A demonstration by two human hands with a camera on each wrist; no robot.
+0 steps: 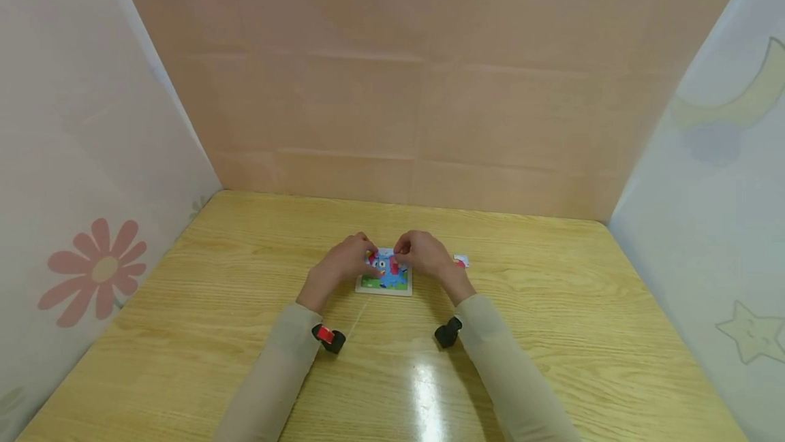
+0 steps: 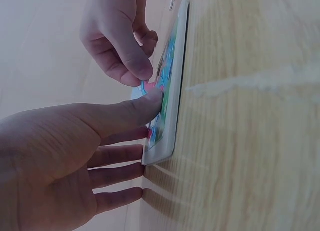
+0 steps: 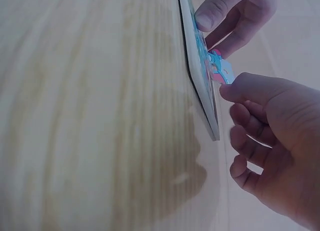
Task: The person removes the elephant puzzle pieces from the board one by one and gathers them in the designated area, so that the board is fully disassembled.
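A small jigsaw puzzle in a pale frame [image 1: 392,293] lies on the table, its picture showing a blue cartoon character over green. My right hand [image 1: 427,255] pinches a puzzle piece [image 3: 223,70] between thumb and forefinger at the far part of the frame. That piece, white, blue and pink, stands tilted up from the picture in the right wrist view. My left hand [image 1: 342,259] rests its thumb [image 2: 145,107] on the picture, and its other fingers reach out straight along the frame's left side.
A loose puzzle piece [image 1: 462,261], white and red, lies just right of my right hand. The wooden table [image 1: 552,306] ends at a brown backdrop [image 1: 392,88], with patterned panels on both sides. Dark straps with small devices [image 1: 449,332] sit at the wrists.
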